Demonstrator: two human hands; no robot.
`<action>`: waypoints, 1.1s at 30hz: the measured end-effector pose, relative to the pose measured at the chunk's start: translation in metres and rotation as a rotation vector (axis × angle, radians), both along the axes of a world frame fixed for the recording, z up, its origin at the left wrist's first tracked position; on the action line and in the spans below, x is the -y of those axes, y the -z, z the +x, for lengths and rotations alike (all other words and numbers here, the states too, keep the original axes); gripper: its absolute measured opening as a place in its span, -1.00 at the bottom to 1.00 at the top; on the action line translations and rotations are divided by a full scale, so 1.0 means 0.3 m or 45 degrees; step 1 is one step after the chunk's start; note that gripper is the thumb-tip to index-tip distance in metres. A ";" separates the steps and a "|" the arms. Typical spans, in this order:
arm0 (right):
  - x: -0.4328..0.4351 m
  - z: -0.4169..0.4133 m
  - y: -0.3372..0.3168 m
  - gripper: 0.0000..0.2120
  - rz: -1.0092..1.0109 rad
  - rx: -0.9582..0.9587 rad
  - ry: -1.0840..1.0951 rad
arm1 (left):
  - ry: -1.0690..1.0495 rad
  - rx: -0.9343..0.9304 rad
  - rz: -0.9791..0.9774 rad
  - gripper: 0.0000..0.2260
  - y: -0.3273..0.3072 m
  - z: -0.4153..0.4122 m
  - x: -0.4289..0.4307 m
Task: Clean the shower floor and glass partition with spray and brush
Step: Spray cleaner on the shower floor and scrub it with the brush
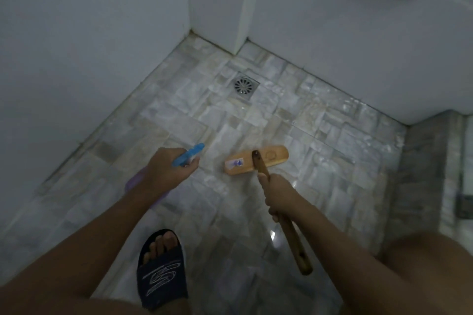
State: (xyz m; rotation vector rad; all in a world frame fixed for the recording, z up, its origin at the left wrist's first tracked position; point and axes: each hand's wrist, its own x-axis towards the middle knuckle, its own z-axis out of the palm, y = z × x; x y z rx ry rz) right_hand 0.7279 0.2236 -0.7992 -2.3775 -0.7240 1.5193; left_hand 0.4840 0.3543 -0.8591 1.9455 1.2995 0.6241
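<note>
While your right hand [277, 195] grips the brush [256, 160] handle, its wooden head sits flat on the wet floor [320, 151] below the drain [243, 85]. Your left hand [167, 170] is wrapped around the spray bottle [188, 155], nozzle pointing at the floor.

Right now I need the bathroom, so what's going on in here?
A person is scrubbing the shower floor. The right hand grips the wooden handle of a brush whose head rests on the wet tiles, short of the drain. The left hand holds a spray bottle pointed at the floor.
</note>
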 end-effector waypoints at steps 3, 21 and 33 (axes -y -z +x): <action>0.108 -0.051 0.020 -0.57 -0.077 0.053 -0.289 | -0.015 -0.007 0.066 -0.67 0.005 -0.021 -0.035; 0.212 -0.122 0.155 -0.53 -0.107 0.143 -0.406 | -0.163 0.109 0.311 -0.78 0.035 -0.099 -0.042; -0.145 -0.167 0.153 -0.53 -0.058 0.002 -0.157 | -0.163 0.011 0.386 -0.74 0.023 -0.071 -0.033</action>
